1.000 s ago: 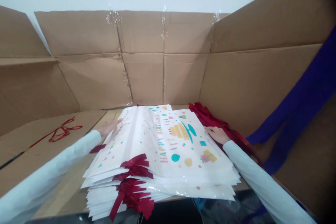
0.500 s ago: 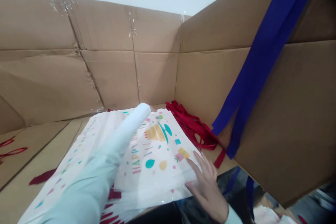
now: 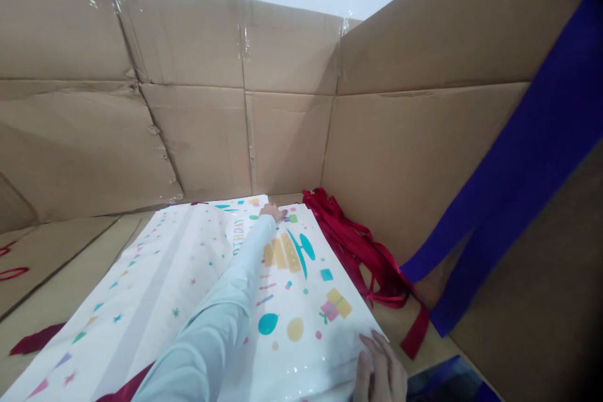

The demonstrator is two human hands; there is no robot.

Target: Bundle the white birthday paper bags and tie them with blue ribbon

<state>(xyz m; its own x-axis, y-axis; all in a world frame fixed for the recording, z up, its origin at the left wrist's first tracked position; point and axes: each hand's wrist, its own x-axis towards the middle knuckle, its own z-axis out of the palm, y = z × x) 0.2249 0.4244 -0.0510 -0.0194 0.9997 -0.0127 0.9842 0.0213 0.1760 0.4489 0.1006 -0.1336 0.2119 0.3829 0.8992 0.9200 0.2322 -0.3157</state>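
Note:
White plastic sheets (image 3: 311,301) lie stacked before me, printed in colour with a cake, balloons, gifts and birthday lettering. At the stack's far edge is my left hand (image 3: 274,211), its fingers curled at the edge of the printed sheet. Its forearm stretches across the stack and covers part of the print. My right hand (image 3: 384,370) rests on the near right corner, fingers bent and slightly apart, touching the top sheet. The lower part of that hand is cut off by the frame. To the left, a sheet with a grey stripe (image 3: 155,289) bulges up beside my left forearm.
Tall cardboard walls (image 3: 198,138) stand behind and to the right. Red straps (image 3: 348,239) are heaped along the right side of the stack. Blue straps (image 3: 509,182) hang over the right wall. Red loops (image 3: 14,273) lie at far left.
My left hand now shows at the stack's far edge, where only the sleeve showed before. My right hand has drawn nearer, its fingers more bent. The view has shifted slightly.

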